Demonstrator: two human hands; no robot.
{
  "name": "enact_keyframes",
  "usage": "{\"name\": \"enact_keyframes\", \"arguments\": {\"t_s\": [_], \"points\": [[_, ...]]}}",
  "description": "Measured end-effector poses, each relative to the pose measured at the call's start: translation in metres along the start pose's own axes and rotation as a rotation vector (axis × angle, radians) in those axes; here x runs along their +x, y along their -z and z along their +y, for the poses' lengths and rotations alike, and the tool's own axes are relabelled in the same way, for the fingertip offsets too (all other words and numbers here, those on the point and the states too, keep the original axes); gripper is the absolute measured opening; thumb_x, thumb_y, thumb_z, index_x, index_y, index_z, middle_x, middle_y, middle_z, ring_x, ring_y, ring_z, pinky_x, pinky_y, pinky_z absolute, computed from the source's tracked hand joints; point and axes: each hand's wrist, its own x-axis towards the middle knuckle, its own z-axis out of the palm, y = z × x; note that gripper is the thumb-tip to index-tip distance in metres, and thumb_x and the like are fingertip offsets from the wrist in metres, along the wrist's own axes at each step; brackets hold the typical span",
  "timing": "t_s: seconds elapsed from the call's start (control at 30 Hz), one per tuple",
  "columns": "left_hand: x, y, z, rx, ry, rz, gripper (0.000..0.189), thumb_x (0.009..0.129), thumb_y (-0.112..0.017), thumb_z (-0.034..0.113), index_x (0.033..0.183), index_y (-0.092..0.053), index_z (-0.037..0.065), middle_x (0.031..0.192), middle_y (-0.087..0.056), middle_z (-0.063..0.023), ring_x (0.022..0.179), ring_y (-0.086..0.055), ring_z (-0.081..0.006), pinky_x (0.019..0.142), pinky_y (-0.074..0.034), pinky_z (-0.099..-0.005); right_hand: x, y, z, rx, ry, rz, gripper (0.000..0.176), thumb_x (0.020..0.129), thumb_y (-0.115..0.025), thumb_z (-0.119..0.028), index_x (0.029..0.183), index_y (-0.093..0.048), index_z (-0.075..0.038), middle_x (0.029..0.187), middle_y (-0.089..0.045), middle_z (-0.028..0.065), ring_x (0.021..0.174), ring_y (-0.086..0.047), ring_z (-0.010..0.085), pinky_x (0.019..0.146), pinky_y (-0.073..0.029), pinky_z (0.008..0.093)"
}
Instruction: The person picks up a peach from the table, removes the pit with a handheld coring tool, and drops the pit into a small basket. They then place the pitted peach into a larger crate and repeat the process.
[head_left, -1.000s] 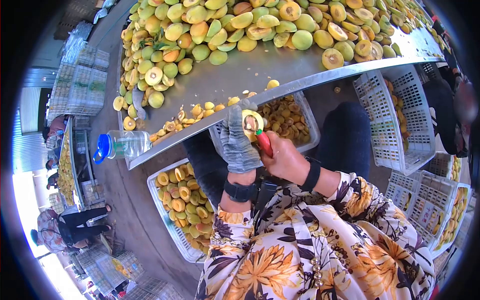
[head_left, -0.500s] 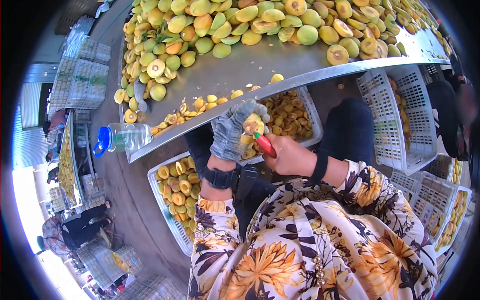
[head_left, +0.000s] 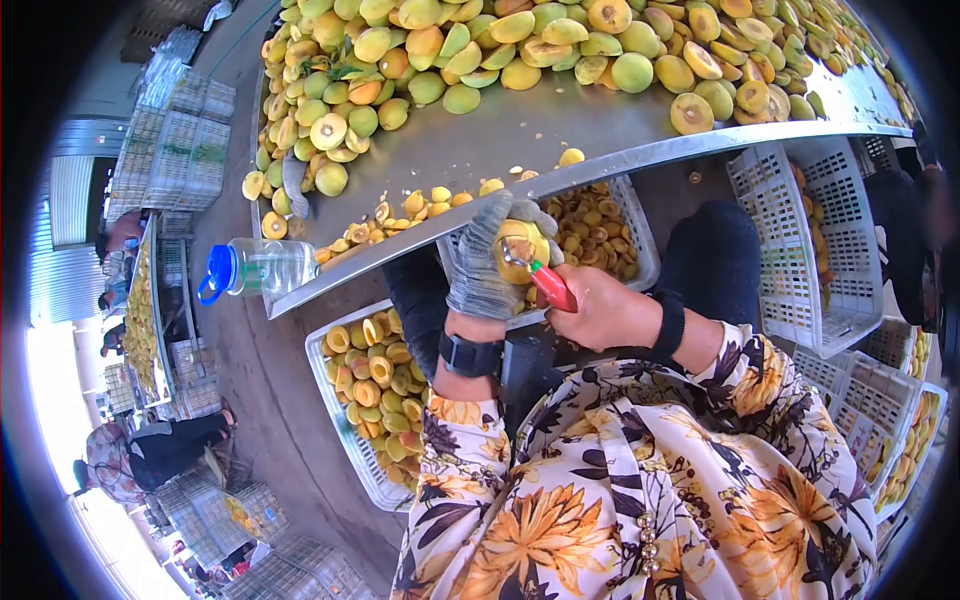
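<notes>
a table (head_left: 480, 150) runs across the upper half of the frame, sloping down toward the left. a heap of fruit (head_left: 520, 50) lies on its far side, along the top edge. small pieces (head_left: 400, 215) lie in a row by its near edge, and a bottle (head_left: 255, 270) lies on its side at the left end. below the edge, at centre, sits a crate (head_left: 645, 262) with cut pieces in it. in front of it the left hand (head_left: 480, 270) wraps a fruit (head_left: 522, 240), and the right hand (head_left: 600, 310), just to the right, holds a tool (head_left: 552, 283) against it. a second crate (head_left: 348, 440) of halves sits lower left, a third crate (head_left: 790, 290) to the right. stacked crates (head_left: 175, 140) stand upper left.
</notes>
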Motion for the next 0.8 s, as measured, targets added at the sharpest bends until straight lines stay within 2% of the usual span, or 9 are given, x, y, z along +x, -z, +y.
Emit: {"name": "enact_keyframes", "arguments": {"t_s": [0.1,0.2,0.23,0.3,0.33,0.4,0.6,0.73,0.8], "points": [[0.002,0.012,-0.006,0.146,-0.056,-0.162,0.031,0.083,-0.057,0.032,0.086,-0.058,0.001,0.078,-0.059,-0.0158,0.067,-0.060,-0.0257,0.059,-0.052,-0.0345,-0.002,0.000,0.009,-0.041,0.007,-0.090,0.014,0.074,-0.055,-0.006,0.086,-0.051,0.000,0.067,-0.053,0.0092,0.067,-0.056,0.0188,0.062,-0.044,0.0306],[0.005,0.014,0.001,0.148,0.047,-0.221,0.032,0.082,-0.059,0.032,0.085,-0.058,0.000,0.077,-0.059,-0.0163,0.067,-0.059,-0.0258,0.061,-0.052,-0.0355,0.000,0.004,0.004,-0.025,-0.027,-0.151,0.014,0.076,-0.054,-0.006,0.088,-0.051,0.000,0.061,-0.051,0.0072,0.059,-0.056,0.0170,0.054,-0.044,0.0299],[0.005,0.017,-0.001,0.150,0.047,-0.219,0.032,0.082,-0.059,0.032,0.085,-0.058,0.000,0.077,-0.059,-0.0163,0.067,-0.059,-0.0258,0.061,-0.052,-0.0355,-0.001,0.011,-0.010,0.081,-0.149,-0.236,0.013,0.077,-0.053,-0.006,0.089,-0.050,-0.001,0.059,-0.049,0.0052,0.052,-0.052,0.0144,0.048,-0.042,0.0284],[0.005,0.022,-0.009,0.557,-0.261,-0.108,0.035,0.084,-0.055,0.030,0.092,-0.055,-0.004,0.082,-0.061,-0.0175,0.068,-0.061,-0.0236,0.055,-0.052,-0.0328,-0.001,0.016,-0.019,0.187,-0.270,-0.324,0.013,0.078,-0.052,-0.006,0.090,-0.049,-0.001,0.056,-0.048,0.0033,0.045,-0.048,0.0117,0.042,-0.040,0.0268],[0.004,0.022,-0.009,0.558,-0.259,-0.104,0.035,0.084,-0.055,0.030,0.092,-0.055,-0.004,0.082,-0.061,-0.0175,0.068,-0.061,-0.0236,0.055,-0.052,-0.0328,-0.001,0.017,-0.020,0.301,-0.300,-0.361,0.012,0.079,-0.051,-0.005,0.091,-0.048,-0.002,0.055,-0.045,0.0010,0.041,-0.042,0.0090,0.038,-0.036,0.0250],[0.004,0.020,-0.008,0.090,-0.090,-0.214,0.039,0.082,-0.058,0.036,0.087,-0.058,-0.002,0.082,-0.061,-0.0184,0.061,-0.061,-0.0254,0.054,-0.052,-0.0328,-0.002,0.018,-0.018,0.417,-0.330,-0.397,0.012,0.081,-0.049,-0.004,0.092,-0.048,-0.003,0.053,-0.042,-0.0012,0.037,-0.037,0.0063,0.035,-0.032,0.0231],[0.000,0.005,-0.021,-0.098,-0.122,-0.161,0.037,0.082,-0.057,0.041,0.084,-0.060,0.004,0.075,-0.060,-0.0158,0.056,-0.060,-0.0255,0.050,-0.052,-0.0328,-0.004,0.014,-0.006,0.876,-0.422,-0.554,0.010,0.085,-0.049,-0.004,0.095,-0.049,-0.006,0.056,-0.038,-0.0025,0.039,-0.032,0.0036,0.033,-0.029,0.0211],[-0.001,0.001,-0.020,0.052,-0.122,0.016,0.036,0.083,-0.057,0.040,0.085,-0.061,0.005,0.074,-0.062,-0.0111,0.056,-0.060,-0.0201,0.050,-0.051,-0.0307,-0.003,0.011,0.004,1.047,-0.473,-0.590,0.011,0.086,-0.049,-0.005,0.097,-0.049,-0.006,0.056,-0.039,-0.0021,0.037,-0.031,0.0026,0.033,-0.028,0.0202],[0.006,0.006,-0.025,0.402,-0.362,0.208,0.031,0.081,-0.062,0.034,0.080,-0.058,0.002,0.066,-0.060,-0.0123,0.047,-0.057,-0.0188,0.042,-0.049,-0.0274,-0.002,0.009,0.005,1.081,-0.481,-0.611,0.011,0.086,-0.048,-0.005,0.097,-0.050,-0.006,0.056,-0.039,-0.0021,0.037,-0.030,0.0023,0.032,-0.027,0.0200]]}}
